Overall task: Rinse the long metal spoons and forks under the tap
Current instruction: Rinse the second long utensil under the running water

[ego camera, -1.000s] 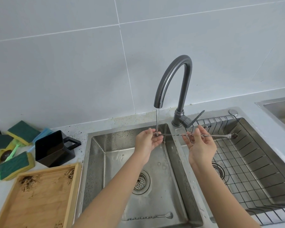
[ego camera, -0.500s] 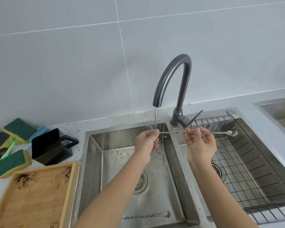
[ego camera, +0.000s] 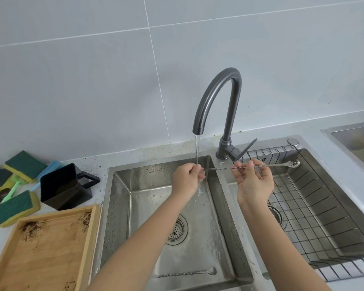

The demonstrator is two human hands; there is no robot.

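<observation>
A long twisted metal spoon [ego camera: 280,164] lies level across both hands above the sink divider, its small bowl pointing right over the wire rack. My left hand [ego camera: 187,179] pinches its left end right under the water stream from the dark tap [ego camera: 216,97]. My right hand [ego camera: 254,181] holds the stem between thumb and fingers, palm up. A second long spoon [ego camera: 187,273] lies flat on the bottom of the left sink basin [ego camera: 122,206], near its front wall.
A wire rack [ego camera: 324,206] fills the right basin. On the counter at left stand a black handled cup [ego camera: 63,185], a wooden tray [ego camera: 42,253] with dark crumbs, and several green-and-yellow sponges [ego camera: 13,208]. Another sink edge [ego camera: 353,133] shows at far right.
The spoon's left end has slid further into my left fingers under the stream; the fork-like tip visible earlier is now covered. Both hands stay nearly in place.
</observation>
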